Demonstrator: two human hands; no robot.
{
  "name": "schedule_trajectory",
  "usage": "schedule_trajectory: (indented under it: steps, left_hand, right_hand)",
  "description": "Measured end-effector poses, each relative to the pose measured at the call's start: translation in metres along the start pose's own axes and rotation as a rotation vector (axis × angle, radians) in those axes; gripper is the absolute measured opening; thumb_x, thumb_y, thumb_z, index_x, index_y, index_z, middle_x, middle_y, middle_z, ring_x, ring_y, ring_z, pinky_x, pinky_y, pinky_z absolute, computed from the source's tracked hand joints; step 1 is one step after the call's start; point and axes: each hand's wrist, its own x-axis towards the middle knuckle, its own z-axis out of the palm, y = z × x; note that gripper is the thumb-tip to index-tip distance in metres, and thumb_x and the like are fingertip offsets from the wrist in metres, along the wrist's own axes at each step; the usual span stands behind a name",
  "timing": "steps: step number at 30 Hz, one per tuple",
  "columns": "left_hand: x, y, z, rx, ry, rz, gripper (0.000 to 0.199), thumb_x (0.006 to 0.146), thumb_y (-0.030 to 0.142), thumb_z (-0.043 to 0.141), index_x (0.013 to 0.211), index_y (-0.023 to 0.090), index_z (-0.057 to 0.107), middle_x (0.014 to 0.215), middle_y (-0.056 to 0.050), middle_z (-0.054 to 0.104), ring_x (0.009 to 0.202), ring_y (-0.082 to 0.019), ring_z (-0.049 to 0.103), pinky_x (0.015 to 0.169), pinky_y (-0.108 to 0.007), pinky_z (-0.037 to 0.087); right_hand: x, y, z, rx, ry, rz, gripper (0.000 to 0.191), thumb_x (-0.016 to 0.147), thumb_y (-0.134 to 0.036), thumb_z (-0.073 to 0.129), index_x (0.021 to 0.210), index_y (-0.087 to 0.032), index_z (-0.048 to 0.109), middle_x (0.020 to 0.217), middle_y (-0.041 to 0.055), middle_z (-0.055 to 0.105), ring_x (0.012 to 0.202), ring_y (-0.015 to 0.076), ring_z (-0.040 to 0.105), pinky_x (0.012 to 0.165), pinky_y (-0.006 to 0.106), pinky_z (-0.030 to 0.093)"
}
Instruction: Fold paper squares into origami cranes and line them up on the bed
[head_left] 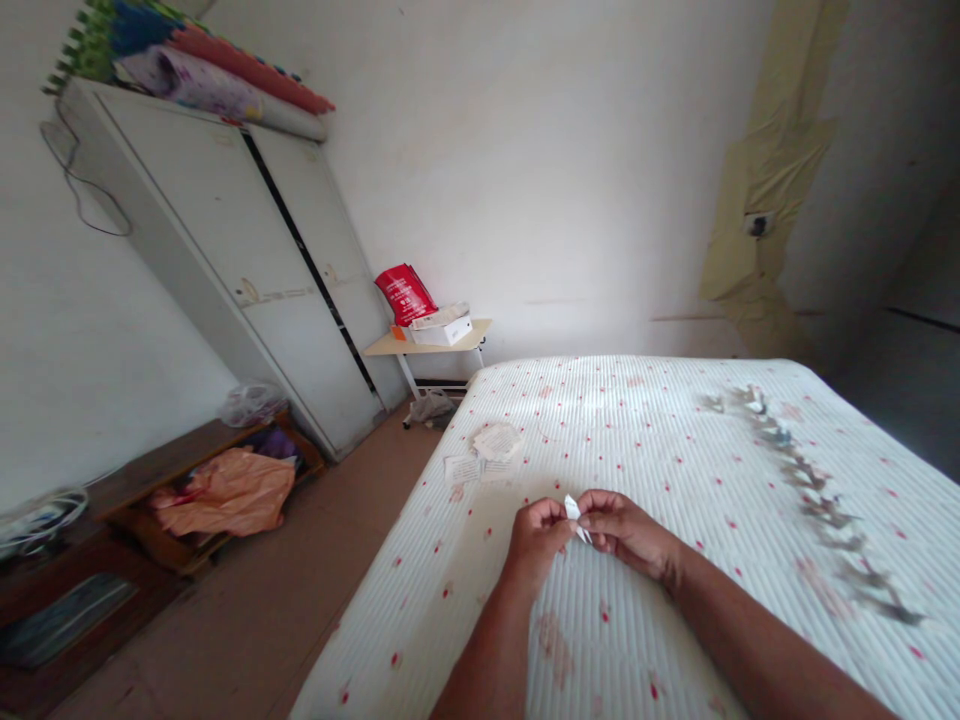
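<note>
Folded paper piece [574, 514] is pinched between both hands above the bed [637, 420], near its left edge. Left hand [537, 538] grips its left side with fingertips closed, right hand [621, 525] its right side likewise. Loose paper squares [486, 452] lie just beyond; folded figures [806, 480] are lined up at right.

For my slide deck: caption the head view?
Both hands pinch a small folded paper piece above a dotted bedspread.

Both forearms reach forward and converge, bare to the elbow. The left hand [537, 540] is curled with its knuckles up, fingertips pinched together. The right hand [622, 528] faces it, fingers likewise pinched, the two hands' fingertips nearly meeting.
</note>
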Motion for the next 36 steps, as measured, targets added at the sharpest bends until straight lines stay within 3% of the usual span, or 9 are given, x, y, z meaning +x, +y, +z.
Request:
schedule_trajectory:
  steps: [9,14,20,24,29,36]
  left_hand:
    - [-0.008,0.011,0.006,-0.106,0.053,0.045,0.023,0.058,0.030,0.068,0.071,0.013,0.062,0.064,-0.001,0.060,0.059,-0.011,0.050,0.057,-0.022,0.037]
    - [-0.008,0.012,0.014,-0.054,0.140,0.083,0.014,0.060,0.026,0.062,0.066,0.014,0.059,0.057,0.002,0.055,0.053,-0.009,0.044,0.053,-0.020,0.033]
    - [-0.004,0.007,0.020,0.068,0.259,0.085,0.011,0.060,0.025,0.058,0.059,0.014,0.057,0.053,0.003,0.052,0.052,-0.009,0.043,0.051,-0.019,0.032]
    - [0.000,-0.001,0.017,0.092,0.268,0.040,0.012,0.059,0.026,0.060,0.056,0.015,0.057,0.048,0.004,0.047,0.049,-0.008,0.040,0.048,-0.019,0.030]
    - [0.004,-0.006,0.013,0.157,0.370,0.080,0.009,0.059,0.024,0.057,0.055,0.016,0.057,0.049,0.005,0.048,0.051,-0.009,0.042,0.050,-0.019,0.031]
    - [0.000,0.000,0.014,0.191,0.357,0.104,0.010,0.061,0.024,0.056,0.056,0.015,0.056,0.052,0.004,0.050,0.052,-0.009,0.044,0.051,-0.019,0.032]
  right_hand:
    - [0.000,0.000,-0.001,0.037,-0.003,-0.072,0.028,0.059,-0.033,0.077,0.070,-0.017,0.057,0.050,-0.0056,0.053,0.044,0.0050,0.043,0.043,0.018,0.026]
    - [-0.001,-0.001,-0.001,0.030,-0.020,-0.040,0.026,0.061,-0.033,0.075,0.073,-0.016,0.059,0.048,-0.0062,0.051,0.042,0.0042,0.040,0.041,0.018,0.024]
    - [0.002,0.003,0.002,0.009,0.055,-0.062,0.028,0.062,-0.034,0.074,0.077,-0.017,0.058,0.049,-0.0063,0.051,0.041,0.0049,0.041,0.040,0.018,0.026]
    - [0.002,0.003,0.007,-0.080,0.112,-0.098,0.028,0.064,-0.038,0.072,0.072,-0.018,0.054,0.048,-0.0057,0.051,0.042,0.0066,0.042,0.040,0.019,0.027]
    - [0.000,-0.002,0.010,-0.311,0.227,-0.268,0.022,0.067,-0.037,0.068,0.068,-0.018,0.057,0.053,-0.0049,0.049,0.048,0.0073,0.039,0.046,0.022,0.030]
    - [-0.001,-0.001,0.008,-0.410,0.198,-0.238,0.023,0.071,-0.040,0.063,0.067,-0.017,0.062,0.053,-0.0042,0.047,0.050,0.0082,0.038,0.050,0.023,0.029]
